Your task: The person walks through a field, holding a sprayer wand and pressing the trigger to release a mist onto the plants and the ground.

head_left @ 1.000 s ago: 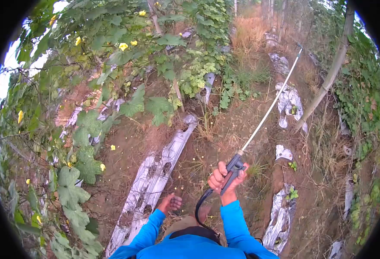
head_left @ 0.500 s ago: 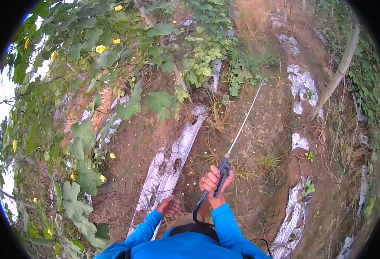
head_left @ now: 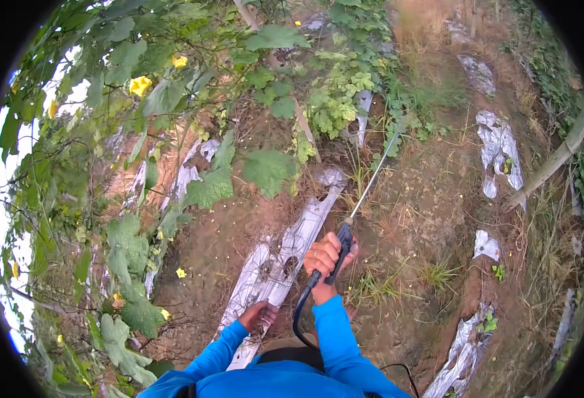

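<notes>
My right hand (head_left: 325, 260) is wrapped round the dark handle of a spray wand (head_left: 372, 179). Its thin metal lance points forward and slightly right, toward low green leaves. From the bottom of the handle a black hose (head_left: 296, 312) curves down to my waist. My left hand (head_left: 260, 314) hangs low with its fingers loosely bent and a little apart, and nothing shows in it. Below that hand lies a torn strip of silvery plastic film (head_left: 285, 255) on the soil.
Leafy vines (head_left: 129, 245) with yellow flowers (head_left: 140, 85) crowd the left side. A slanting wooden pole (head_left: 554, 159) stands at the right, near more silvery film (head_left: 499, 149). Grass tufts (head_left: 436, 273) and dry stems cover the brown soil ahead.
The view has shifted, so the ground and plants appear farther right and slightly lower. My right hand and the wand sit a little higher in view. Both hands keep their hold as before.
</notes>
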Demonstrator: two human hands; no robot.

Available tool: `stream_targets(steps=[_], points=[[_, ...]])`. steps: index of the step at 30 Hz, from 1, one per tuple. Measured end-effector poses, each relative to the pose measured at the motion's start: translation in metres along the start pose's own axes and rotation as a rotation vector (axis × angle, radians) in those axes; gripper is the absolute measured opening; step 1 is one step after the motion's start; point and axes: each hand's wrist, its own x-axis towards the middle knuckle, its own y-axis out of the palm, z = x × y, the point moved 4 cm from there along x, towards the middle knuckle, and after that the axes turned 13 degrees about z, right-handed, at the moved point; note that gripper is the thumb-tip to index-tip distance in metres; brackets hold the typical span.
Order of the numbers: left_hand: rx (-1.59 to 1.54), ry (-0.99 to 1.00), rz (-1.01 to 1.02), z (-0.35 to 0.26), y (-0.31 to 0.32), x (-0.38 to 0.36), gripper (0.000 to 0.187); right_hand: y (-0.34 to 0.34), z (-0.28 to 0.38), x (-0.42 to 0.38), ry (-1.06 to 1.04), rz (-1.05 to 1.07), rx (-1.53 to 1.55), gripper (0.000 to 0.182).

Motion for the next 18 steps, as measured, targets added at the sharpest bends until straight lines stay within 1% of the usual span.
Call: stream_targets(steps=[3,8,11,13,16,18], points=[[0.004,-0.016,-0.016,-0.009,-0.011,0.001,0.053,-0.016,-0.003,0.012,-0.016,-0.001,0.023,0.036],[-0.006,0.032,0.014,-0.022,-0.014,0.006,0.052,-0.025,-0.017,0.021,0.060,-0.026,0.015,0.037],[0.005,0.050,0.031,-0.024,-0.013,0.008,0.052,-0.019,-0.024,0.024,0.047,-0.047,0.002,0.038],[0.009,0.051,0.045,-0.024,-0.011,0.012,0.052,-0.013,-0.025,0.023,0.088,-0.012,0.008,0.038],[0.000,0.007,0.066,-0.016,-0.004,0.015,0.052,0.001,-0.028,0.006,0.128,-0.042,-0.046,0.041],[0.011,0.017,0.064,-0.014,0.007,0.013,0.053,0.015,-0.034,-0.009,0.191,-0.119,-0.102,0.043]])
